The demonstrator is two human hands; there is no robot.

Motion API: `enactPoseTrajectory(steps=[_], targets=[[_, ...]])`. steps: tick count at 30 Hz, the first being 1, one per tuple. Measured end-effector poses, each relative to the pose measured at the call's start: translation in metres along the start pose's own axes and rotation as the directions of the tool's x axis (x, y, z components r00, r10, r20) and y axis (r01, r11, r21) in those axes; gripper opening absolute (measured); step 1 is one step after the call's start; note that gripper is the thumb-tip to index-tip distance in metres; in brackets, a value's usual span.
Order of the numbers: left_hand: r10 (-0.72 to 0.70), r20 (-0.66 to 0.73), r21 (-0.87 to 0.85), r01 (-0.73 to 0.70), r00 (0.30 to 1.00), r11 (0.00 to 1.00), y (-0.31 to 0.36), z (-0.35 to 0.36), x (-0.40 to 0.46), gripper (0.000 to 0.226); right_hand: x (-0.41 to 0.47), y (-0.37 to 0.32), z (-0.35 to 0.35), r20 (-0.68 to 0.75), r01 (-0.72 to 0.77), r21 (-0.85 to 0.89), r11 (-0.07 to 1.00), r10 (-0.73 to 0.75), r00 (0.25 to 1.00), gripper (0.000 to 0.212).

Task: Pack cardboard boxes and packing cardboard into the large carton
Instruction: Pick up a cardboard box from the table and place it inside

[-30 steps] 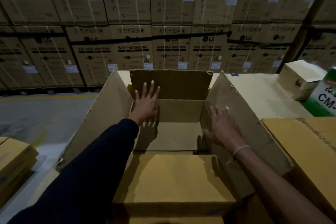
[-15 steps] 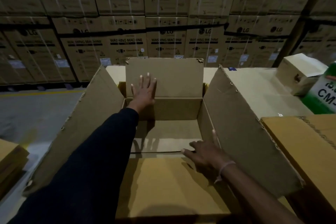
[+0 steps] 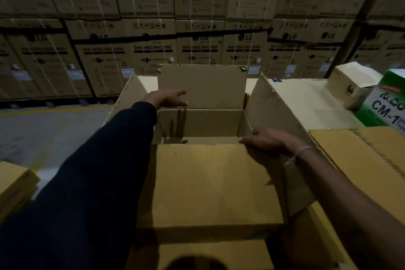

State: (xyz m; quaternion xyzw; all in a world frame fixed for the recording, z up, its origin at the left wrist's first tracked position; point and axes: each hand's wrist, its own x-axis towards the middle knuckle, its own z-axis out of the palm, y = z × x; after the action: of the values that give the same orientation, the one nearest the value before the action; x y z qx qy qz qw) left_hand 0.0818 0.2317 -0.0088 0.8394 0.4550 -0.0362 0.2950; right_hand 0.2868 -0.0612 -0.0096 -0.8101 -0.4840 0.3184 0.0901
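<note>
Carton [image 3: 203, 129] at frame centre looks light and stiff; right hand [image 3: 268, 141] presses flat, fingers together, on its near flap [image 3: 210, 182], while left hand [image 3: 167, 99] spreads open at the far flap [image 3: 203, 85].

Large carton [image 3: 274, 116], open, flaps raised: far flap [image 3: 201, 85] upright, right flap [image 3: 276, 120] angled outward. Near flap [image 3: 210, 184] lies flat over the opening. Left hand [image 3: 168, 99], dark sleeve, fingers spread at the far flap's base. Right hand [image 3: 267, 140], thin wristband, resting on the near flap's far right corner. Behind: stacked washing-machine boxes [image 3: 153, 55]. Right: small box [image 3: 350, 85], green-and-white package [image 3: 385, 103].
</note>
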Motion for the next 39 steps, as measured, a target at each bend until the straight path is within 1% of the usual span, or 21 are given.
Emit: enactPoseTrajectory(steps=[1, 3, 4, 5, 6, 7, 9, 11, 12, 13, 14, 17, 21, 24, 26, 28, 30, 31, 34, 36, 39], targets=[[-0.027, 0.037, 0.008, 0.027, 0.999, 1.000, -0.001, -0.007, -0.007, 0.071, -0.013, 0.000, -0.012, 0.060, 0.000, -0.013, 1.000, 0.001, 0.998, 0.043], [-0.052, 0.052, 0.052, 0.049, 0.997, 0.997, -0.006, -0.015, -0.018, 0.069, -0.040, 0.000, -0.033, 0.267, 0.015, 0.055, 0.998, -0.030, 0.963, 0.047], [-0.056, 0.033, 0.092, 0.053, 0.998, 0.994, -0.009, -0.016, -0.023, 0.070, -0.052, 0.001, -0.038, 0.364, 0.026, 0.106, 0.994, -0.063, 0.929, 0.046], [-0.061, 0.005, 0.141, 0.060, 0.998, 0.988, -0.013, -0.015, -0.028, 0.071, -0.064, 0.001, -0.040, 0.428, 0.051, 0.101, 0.994, -0.089, 0.899, 0.041], [-0.062, -0.026, 0.197, 0.066, 0.998, 0.978, -0.017, -0.013, -0.035, 0.071, -0.076, 0.001, -0.039, 0.465, 0.095, 0.047, 0.994, -0.106, 0.879, 0.039], [-0.055, -0.056, 0.249, 0.067, 0.997, 0.966, -0.021, -0.009, -0.042, 0.072, -0.086, 0.001, -0.034, 0.486, 0.143, -0.029, 0.989, -0.111, 0.867, 0.045], [-0.027, -0.083, 0.313, 0.052, 0.996, 0.948, -0.028, 0.001, -0.058, 0.074, -0.097, 0.005, -0.010, 0.483, 0.182, -0.284, 0.941, -0.023, 0.875, 0.076], [-0.018, -0.073, 0.332, 0.042, 0.997, 0.943, -0.033, 0.013, -0.077, 0.077, -0.105, 0.013, 0.024, 0.417, 0.210, -0.582, 0.786, 0.067, 0.906, 0.113], [-0.019, -0.071, 0.342, 0.042, 0.997, 0.939, -0.035, 0.019, -0.087, 0.079, -0.107, 0.019, 0.040, 0.400, 0.234, -0.664, 0.710, 0.072, 0.914, 0.127], [-0.022, -0.077, 0.367, 0.049, 0.997, 0.929, -0.036, 0.025, -0.097, 0.080, -0.108, 0.027, 0.054, 0.401, 0.254, -0.695, 0.672, 0.069, 0.914, 0.136], [-0.021, -0.089, 0.408, 0.056, 0.996, 0.911, -0.036, 0.031, -0.107, 0.081, -0.107, 0.035, 0.066, 0.413, 0.268, -0.690, 0.673, 0.062, 0.909, 0.141], [0.022, -0.118, 0.536, 0.045, 0.993, 0.843, -0.035, 0.047, -0.133, 0.075, -0.103, 0.055, 0.078, 0.396, 0.255, -0.635, 0.729, 0.024, 0.918, 0.142], [0.060, -0.137, 0.614, 0.037, 0.989, 0.789, -0.032, 0.060, -0.147, 0.071, -0.098, 0.051, 0.074, 0.296, 0.233, -0.606, 0.760, -0.056, 0.953, 0.141], [0.056, -0.180, 0.633, 0.073, 0.982, 0.771, -0.026, 0.068, -0.148, 0.074, -0.098, 0.032, 0.072, 0.132, 0.176, -0.613, 0.770, -0.120, 0.984, 0.140], [0.066, -0.214, 0.629, 0.086, 0.975, 0.773, -0.024, 0.075, -0.148, 0.075, -0.097, 0.015, 0.068, 0.006, 0.104, -0.668, 0.737, -0.134, 0.991, 0.131], [0.067, -0.243, 0.640, 0.108, 0.968, 0.761, -0.022, 0.082, -0.152, 0.074, -0.097, -0.002, 0.062, -0.121, -0.018, -0.741, 0.671, -0.108, 0.987, 0.115], [0.055, -0.298, 0.670, 0.167, 0.953, 0.723, -0.021, 0.087, -0.157, 0.069, -0.098, -0.012, 0.058, -0.275, -0.178, -0.757, 0.629, -0.059, 0.960, 0.097], [0.048, -0.347, 0.685, 0.218, 0.937, 0.695, -0.021, 0.087, -0.161, 0.063, -0.099, -0.014, 0.056, -0.367, -0.262, -0.745, 0.614, -0.049, 0.929, 0.088], [0.018, -0.511, 0.684, 0.394, 0.859, 0.614, -0.024, 0.076, -0.174, 0.048, -0.101, -0.007, 0.045, -0.601, -0.463, -0.637, 0.617, -0.020, 0.799, 0.065], [0.008, -0.603, 0.656, 0.490, 0.798, 0.574, -0.034, 0.066, -0.181, 0.044, -0.101, -0.001, 0.036, -0.668, -0.512, -0.542, 0.666, 0.028, 0.744, 0.055], [-0.022, -0.658, 0.619, 0.557, 0.752, 0.554, -0.051, 0.058, -0.187, 0.049, -0.099, 0.005, 0.029, -0.681, -0.490, -0.476, 0.730, 0.047, 0.731, 0.052]])
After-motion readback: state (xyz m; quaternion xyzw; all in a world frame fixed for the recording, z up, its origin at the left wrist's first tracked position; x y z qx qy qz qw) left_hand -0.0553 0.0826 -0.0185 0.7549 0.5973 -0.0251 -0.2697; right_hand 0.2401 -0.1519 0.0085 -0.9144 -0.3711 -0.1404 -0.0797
